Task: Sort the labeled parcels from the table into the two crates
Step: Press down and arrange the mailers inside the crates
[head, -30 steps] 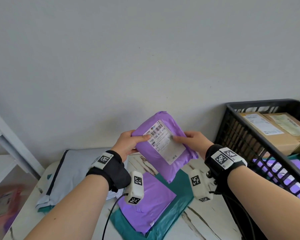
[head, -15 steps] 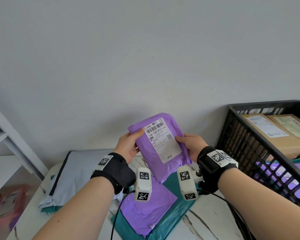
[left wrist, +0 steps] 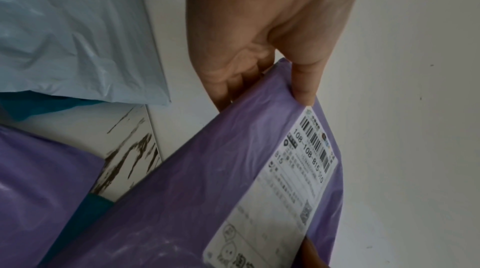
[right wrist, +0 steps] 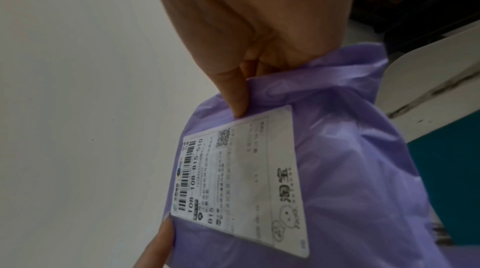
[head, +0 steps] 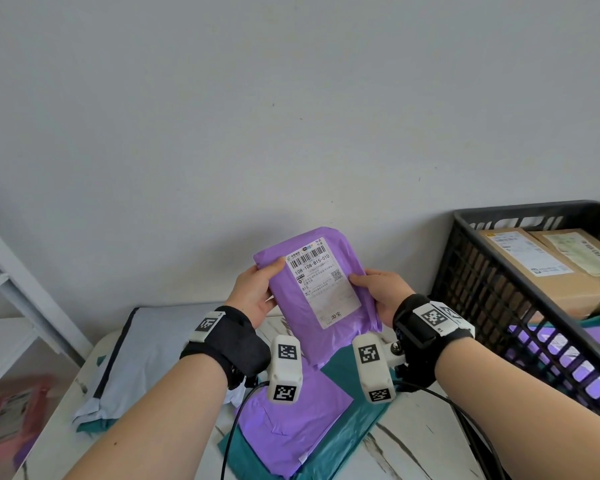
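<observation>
A person holds a purple parcel upright above the marble-patterned table, label facing the camera; the left hand pinches its left edge, thumb on the front and fingers behind, and the right hand grips the right edge the same way. Beside it on the right stands a black crate already holding cardboard boxes and more purple mailers. The soft plastic film crumples under the right thumb, suggesting a light, pliable, somewhat slippery package with no stiff shell. It is likely best taken by its side edges or supported from below, since a one-corner pinch could let the film stretch or slide
</observation>
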The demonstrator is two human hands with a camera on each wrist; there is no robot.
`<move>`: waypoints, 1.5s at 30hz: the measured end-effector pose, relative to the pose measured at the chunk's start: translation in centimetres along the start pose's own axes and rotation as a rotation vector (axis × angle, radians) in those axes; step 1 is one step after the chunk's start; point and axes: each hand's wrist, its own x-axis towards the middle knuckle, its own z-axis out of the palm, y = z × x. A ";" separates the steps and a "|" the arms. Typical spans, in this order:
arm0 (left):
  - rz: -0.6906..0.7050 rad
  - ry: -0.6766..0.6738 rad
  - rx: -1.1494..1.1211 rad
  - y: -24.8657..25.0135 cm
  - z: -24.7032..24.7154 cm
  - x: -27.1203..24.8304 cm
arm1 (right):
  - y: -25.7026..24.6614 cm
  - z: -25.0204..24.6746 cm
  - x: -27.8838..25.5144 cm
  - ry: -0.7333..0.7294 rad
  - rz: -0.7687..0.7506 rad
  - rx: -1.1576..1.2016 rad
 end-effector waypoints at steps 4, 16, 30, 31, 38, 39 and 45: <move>-0.011 -0.013 -0.008 0.0 0.4 -0.2 | 0.2 -0.5 -0.7 -0.030 -0.007 0.004; -0.099 -0.129 -0.036 -1.6 4.9 -0.5 | -0.2 -4.9 -4.8 -0.020 -0.113 -0.186; -0.161 -0.391 -0.079 -2.9 19.5 -7.2 | -6.0 -17.1 -13.1 0.169 -0.276 -0.186; -0.140 -0.412 -0.062 -2.7 20.6 -8.0 | -6.7 -18.3 -13.5 0.172 -0.298 -0.182; -0.034 -0.330 -0.034 -3.6 28.7 -10.7 | -11.7 -29.8 -14.9 0.354 -0.479 -0.145; -0.042 -0.315 -0.033 -4.2 30.3 -10.9 | -12.2 -31.9 -14.7 0.380 -0.494 -0.192; -0.082 -0.288 0.019 -9.0 39.1 -11.7 | -12.3 -42.0 -10.7 0.474 -0.305 -0.683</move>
